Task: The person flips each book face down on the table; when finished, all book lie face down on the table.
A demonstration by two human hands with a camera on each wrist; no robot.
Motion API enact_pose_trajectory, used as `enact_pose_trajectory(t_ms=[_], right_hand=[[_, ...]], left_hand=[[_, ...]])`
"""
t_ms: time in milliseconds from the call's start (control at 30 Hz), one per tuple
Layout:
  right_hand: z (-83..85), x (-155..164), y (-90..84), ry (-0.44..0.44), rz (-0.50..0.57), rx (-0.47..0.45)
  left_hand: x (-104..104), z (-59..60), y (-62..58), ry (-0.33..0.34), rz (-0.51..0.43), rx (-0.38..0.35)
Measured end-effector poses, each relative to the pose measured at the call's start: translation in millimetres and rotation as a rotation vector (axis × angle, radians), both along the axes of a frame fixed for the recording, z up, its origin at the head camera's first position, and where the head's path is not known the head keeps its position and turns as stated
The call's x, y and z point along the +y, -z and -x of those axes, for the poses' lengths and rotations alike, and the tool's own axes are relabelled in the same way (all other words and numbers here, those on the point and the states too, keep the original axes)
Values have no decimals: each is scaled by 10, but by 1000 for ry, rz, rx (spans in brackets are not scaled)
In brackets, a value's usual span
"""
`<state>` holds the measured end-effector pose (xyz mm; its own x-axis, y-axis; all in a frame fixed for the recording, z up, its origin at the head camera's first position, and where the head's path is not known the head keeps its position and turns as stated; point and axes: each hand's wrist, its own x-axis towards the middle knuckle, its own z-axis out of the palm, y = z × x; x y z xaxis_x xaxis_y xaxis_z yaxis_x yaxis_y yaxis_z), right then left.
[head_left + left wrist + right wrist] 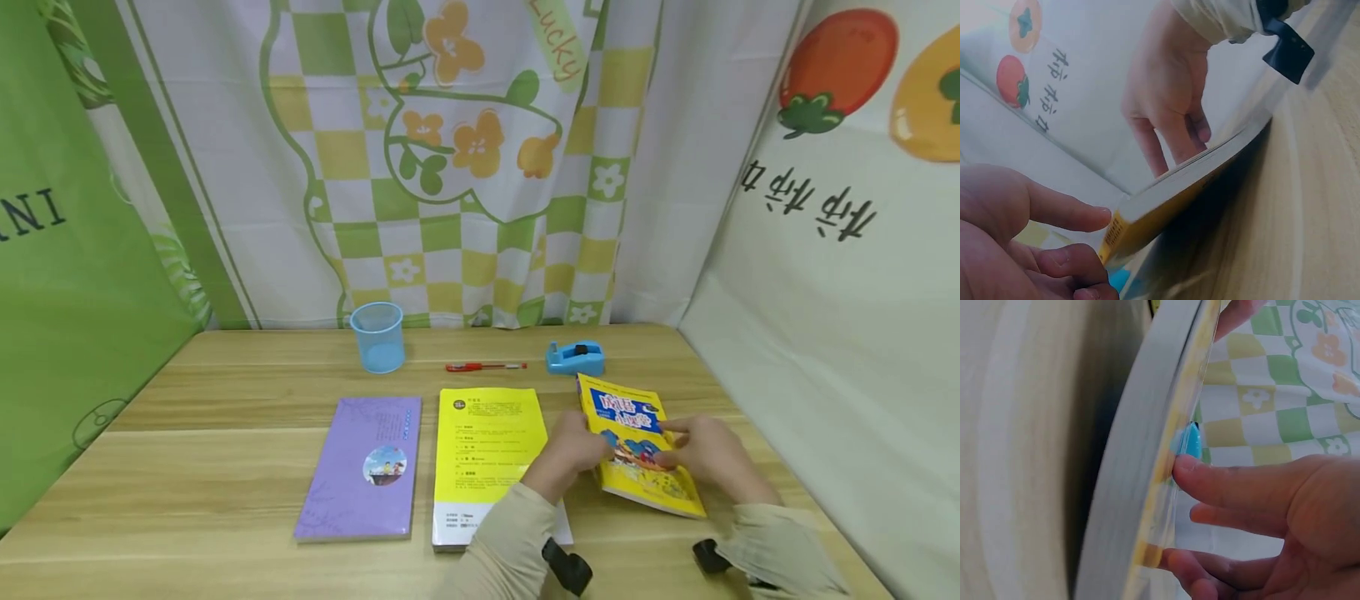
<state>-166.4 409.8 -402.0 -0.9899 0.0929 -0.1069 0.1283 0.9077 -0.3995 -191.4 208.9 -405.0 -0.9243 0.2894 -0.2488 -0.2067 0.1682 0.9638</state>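
A yellow book [645,487] with a blue title panel lies slanted at the right, its edge tilted up from the tabletop. My left hand [573,450] grips it at the spine side; in the left wrist view, that hand [997,231] has some fingers curled beside the spine. Across the cover, my right hand [708,454] touches the front with thumb and fingertips. Seen from the right wrist, the right hand's thumb [1210,478] meets the cover near the page edge. Left of the hands, a thicker yellow-and-white book [487,450] lies flat, partly behind the left forearm.
A purple book [352,500] lies at the left of the wooden table [187,475]. Along the back are a blue mesh-like cup [380,342], a red pen [483,367] and a blue tape dispenser [575,358]. Printed curtains [480,250] enclose the table.
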Motion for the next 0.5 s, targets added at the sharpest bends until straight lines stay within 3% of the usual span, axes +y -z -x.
enact_pose_trajectory(t_ms=[167, 400, 500], right_hand=[[-39, -12, -53, -55, 53, 4], [-99, -115, -92, -120, 181, 26], [-111, -151, -105, -127, 256, 41]], left_hand=[[-55, 43, -109, 0, -39, -20], [-153, 93, -222, 75, -108, 19], [-179, 94, -258, 76, -116, 14]])
